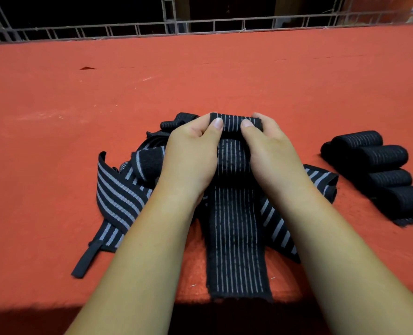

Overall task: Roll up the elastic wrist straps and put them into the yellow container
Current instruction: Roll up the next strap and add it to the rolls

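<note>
A black elastic strap with thin grey stripes (237, 250) lies lengthwise toward me on the red table, its far end curled into a small roll (234, 123). My left hand (191, 153) and my right hand (268, 151) both pinch that roll, thumbs on top, fingers behind it. Under the strap is a loose heap of wider striped straps (118, 192), with a rolled one (179, 120) just behind my left hand. Several finished black rolls (379, 170) lie in a row at the right. No yellow container is in view.
The red cloth-covered table (200, 76) stretches far back to a metal grille (200, 25). The table's near edge runs just below the strap's free end. A thin black tab (85, 259) of one loose strap sticks out at the lower left.
</note>
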`<action>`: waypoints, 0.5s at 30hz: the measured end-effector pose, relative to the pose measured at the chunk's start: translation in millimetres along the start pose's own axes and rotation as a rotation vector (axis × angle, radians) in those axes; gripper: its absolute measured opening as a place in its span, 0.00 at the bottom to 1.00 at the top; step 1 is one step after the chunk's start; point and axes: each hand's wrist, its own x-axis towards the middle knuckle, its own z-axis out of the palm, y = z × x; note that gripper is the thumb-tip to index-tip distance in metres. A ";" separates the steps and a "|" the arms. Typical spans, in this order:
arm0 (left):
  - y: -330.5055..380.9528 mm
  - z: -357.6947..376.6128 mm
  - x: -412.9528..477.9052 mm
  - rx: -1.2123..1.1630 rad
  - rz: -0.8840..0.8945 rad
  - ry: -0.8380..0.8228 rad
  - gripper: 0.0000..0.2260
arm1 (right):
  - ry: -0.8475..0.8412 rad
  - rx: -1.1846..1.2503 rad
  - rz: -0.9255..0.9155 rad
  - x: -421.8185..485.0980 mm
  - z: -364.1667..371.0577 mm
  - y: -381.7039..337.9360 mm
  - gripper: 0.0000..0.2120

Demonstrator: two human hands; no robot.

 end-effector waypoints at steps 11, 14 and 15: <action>1.2 0.2 1.7 0.011 0.032 -0.028 0.12 | -0.048 0.001 -0.007 -3.0 -7.1 2.0 0.33; -4.2 -3.9 7.2 -0.079 0.028 0.021 0.10 | -0.087 -0.068 -0.027 -2.2 -7.4 3.5 0.30; -5.7 -6.1 9.8 -0.099 0.025 0.039 0.11 | -0.088 -0.074 -0.026 -1.8 -7.2 3.3 0.29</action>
